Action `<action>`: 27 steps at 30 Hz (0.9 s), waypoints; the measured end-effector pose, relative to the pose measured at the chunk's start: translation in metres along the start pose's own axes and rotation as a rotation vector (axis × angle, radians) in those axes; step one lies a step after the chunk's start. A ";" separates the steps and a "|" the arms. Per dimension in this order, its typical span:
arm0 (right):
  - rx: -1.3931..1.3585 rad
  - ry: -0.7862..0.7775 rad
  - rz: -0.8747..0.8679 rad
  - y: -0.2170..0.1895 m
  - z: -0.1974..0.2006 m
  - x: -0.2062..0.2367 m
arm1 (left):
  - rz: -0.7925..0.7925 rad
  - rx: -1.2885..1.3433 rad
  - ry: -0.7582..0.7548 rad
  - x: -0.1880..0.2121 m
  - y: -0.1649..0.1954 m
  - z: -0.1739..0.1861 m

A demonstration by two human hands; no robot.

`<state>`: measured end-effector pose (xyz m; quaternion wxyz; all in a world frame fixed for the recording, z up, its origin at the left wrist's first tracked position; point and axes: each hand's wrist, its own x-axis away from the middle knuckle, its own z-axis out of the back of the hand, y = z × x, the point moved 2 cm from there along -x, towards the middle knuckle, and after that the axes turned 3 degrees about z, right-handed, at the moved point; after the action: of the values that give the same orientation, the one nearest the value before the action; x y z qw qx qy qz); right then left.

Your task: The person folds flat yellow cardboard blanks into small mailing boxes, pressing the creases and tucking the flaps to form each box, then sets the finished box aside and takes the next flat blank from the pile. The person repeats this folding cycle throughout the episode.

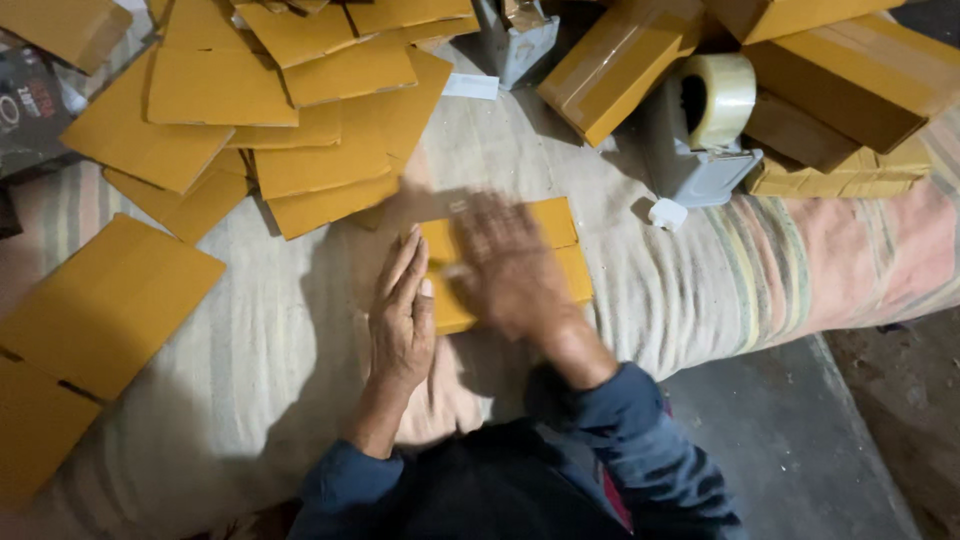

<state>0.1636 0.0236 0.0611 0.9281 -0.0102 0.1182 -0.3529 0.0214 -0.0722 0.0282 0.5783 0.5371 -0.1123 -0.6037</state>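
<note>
A small yellow-brown cardboard box (560, 240) lies flat on the striped cloth in front of me. My left hand (402, 318) rests with fingers together along the box's left edge, palm down. My right hand (508, 265) is blurred and spread flat across the top of the box, covering its middle. Neither hand grips anything.
A heap of flat yellow cardboard pieces (290, 110) lies at the upper left, with two more sheets (90, 320) at the left edge. A grey tape dispenser (700, 130) with a clear roll stands upper right among assembled boxes (850, 70). The cloth (720, 280) drops to a dark floor (800, 440) lower right.
</note>
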 end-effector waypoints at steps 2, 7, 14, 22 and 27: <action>0.047 0.043 -0.113 0.027 0.012 0.010 | 0.015 0.002 0.006 0.001 0.001 -0.001; 0.187 0.027 -0.246 0.036 0.020 0.014 | 0.034 0.055 0.030 0.003 0.000 -0.008; 0.052 -0.102 0.057 -0.043 -0.017 -0.019 | 0.097 0.226 0.113 0.005 -0.006 -0.008; 0.062 0.021 -0.139 0.041 0.014 0.015 | 0.046 -0.102 -0.012 -0.001 0.007 0.007; -0.032 0.100 -0.253 0.054 0.009 0.025 | 0.005 -0.672 -0.232 -0.024 0.024 -0.001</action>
<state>0.2194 0.0467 0.0594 0.8688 -0.0220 0.1677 -0.4654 0.0306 -0.0595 0.0586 0.7076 0.2442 0.0264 -0.6626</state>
